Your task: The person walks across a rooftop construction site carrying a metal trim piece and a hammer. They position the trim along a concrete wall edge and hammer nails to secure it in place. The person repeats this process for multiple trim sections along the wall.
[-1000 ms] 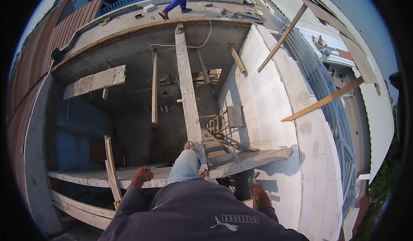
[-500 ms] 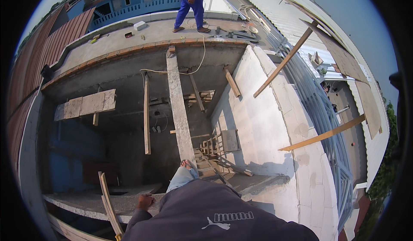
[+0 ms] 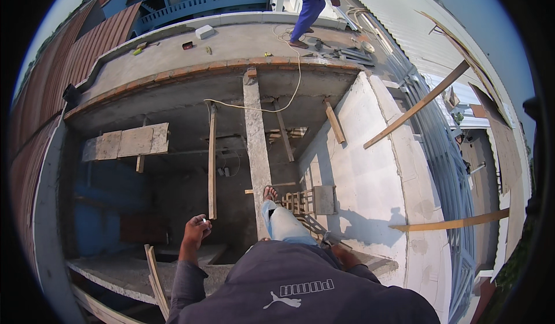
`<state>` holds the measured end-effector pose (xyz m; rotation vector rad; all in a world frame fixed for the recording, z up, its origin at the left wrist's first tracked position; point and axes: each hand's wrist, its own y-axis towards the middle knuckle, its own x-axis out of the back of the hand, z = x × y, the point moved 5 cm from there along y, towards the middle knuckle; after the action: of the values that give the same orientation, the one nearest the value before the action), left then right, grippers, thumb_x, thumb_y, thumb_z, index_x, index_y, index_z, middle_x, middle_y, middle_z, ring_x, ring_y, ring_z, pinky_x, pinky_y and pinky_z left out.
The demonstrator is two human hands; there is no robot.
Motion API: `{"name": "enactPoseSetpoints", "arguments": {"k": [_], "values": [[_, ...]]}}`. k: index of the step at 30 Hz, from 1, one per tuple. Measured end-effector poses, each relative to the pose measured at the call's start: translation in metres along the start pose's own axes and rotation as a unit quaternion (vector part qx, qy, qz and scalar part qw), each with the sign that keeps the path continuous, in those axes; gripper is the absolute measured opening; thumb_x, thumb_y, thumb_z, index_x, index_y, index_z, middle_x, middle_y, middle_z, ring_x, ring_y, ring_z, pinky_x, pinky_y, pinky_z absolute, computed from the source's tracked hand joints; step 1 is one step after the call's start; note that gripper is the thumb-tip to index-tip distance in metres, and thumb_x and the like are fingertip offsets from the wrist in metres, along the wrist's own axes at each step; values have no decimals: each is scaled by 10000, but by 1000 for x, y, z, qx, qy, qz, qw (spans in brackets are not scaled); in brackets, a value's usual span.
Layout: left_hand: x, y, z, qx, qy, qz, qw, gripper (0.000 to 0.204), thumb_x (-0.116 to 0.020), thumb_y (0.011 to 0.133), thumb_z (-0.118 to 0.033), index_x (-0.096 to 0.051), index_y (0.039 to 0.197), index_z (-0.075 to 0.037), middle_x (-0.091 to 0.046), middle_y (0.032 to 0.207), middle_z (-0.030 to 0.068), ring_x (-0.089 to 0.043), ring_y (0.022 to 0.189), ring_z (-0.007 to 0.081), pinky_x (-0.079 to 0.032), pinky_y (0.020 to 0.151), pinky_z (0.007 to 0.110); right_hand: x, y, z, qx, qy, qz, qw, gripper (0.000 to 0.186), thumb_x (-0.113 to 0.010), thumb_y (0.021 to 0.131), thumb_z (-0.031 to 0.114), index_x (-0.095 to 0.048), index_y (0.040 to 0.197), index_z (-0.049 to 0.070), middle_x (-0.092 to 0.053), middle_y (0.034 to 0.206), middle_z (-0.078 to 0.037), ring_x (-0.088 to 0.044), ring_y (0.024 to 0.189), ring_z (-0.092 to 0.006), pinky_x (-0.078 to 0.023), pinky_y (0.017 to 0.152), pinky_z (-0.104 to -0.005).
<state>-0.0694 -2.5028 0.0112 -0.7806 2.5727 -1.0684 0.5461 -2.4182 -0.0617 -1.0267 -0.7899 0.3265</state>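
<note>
My left hand (image 3: 197,229) is raised over the dark opening on the left, its fingers pinched round a small white stick (image 3: 203,221) that looks like a cigarette. My right hand (image 3: 346,257) is low beside my body, its fingers mostly hidden. A small greyish thing (image 3: 330,239) shows by that hand, too unclear to name. One bare foot (image 3: 270,193) rests on a narrow concrete beam (image 3: 256,133), which spans the opening away from me to the far brick edge.
Deep open space drops away on both sides of the beam. Wooden battens (image 3: 212,162) jut into it, and a wooden ladder-like frame (image 3: 299,201) stands below right. A white wall (image 3: 352,162) and stacked metal channels (image 3: 433,150) lie right. A person in blue trousers (image 3: 309,13) stands on the far ledge.
My left hand has risen from the near concrete edge. My right hand has come into view, and my foot has moved farther along the beam. The far person has turned or stepped.
</note>
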Motion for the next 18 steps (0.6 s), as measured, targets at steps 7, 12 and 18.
{"name": "enactPoseSetpoints", "arguments": {"k": [7,12,18], "values": [[14,90,-32,31,-14,-66,997,291,-662,974,-44,-628,1263,-25,-706,956,60,-699,852,142,-604,706,324,33,95,92,-26,-94,107,989,344,-697,953,301,-714,840,-24,-671,699,-128,-635,574,-250,-496,553,-436],[26,127,-20,125,-1,-111,986,273,-585,979,-8,-633,1247,11,-714,909,105,-710,786,185,-602,617,337,76,153,208,-42,-126,144,981,323,-703,958,290,-713,920,-31,-663,696,-114,-632,564,-248,-504,540,-433],[26,175,-35,152,-71,-155,974,332,-543,975,21,-615,1299,29,-712,981,145,-720,796,216,-608,612,343,138,233,383,-15,-46,100,994,317,-725,951,301,-689,913,-12,-628,675,-114,-602,521,-235,-486,486,-434]]}}
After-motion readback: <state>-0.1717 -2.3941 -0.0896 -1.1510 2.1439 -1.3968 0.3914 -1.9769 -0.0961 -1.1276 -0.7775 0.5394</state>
